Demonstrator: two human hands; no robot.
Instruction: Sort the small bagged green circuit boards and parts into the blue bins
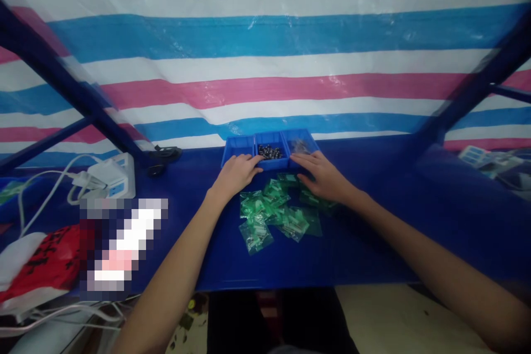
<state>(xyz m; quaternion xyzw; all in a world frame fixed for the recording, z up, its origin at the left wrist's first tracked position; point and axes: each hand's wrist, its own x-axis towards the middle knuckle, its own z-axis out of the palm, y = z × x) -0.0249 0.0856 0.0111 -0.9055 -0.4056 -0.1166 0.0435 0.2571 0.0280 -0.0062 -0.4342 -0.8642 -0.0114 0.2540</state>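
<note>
Three blue parts bins [271, 164] sit side by side at the back of the blue table. The left bin [239, 145] shows a bare inside. Small dark metal pieces, perhaps screws [269, 151], lie in the middle bin, and greyish small parts [301, 146] fill part of the right one. My left hand [239, 172] rests against the front of the left and middle bins, thumb and fingers apart. At the right bin's front edge, my right hand [318, 174] has its fingers stretched out. Several green-tinted clear bags [271, 207] with small parts lie below and between my hands.
A white power strip [122, 177] with cables and a red-and-white bag [50, 260] are at the left. Dark cable [166, 152] lies near the back edge. Blue frame posts [62, 80] slant up on both sides, before a striped sheet [265, 88].
</note>
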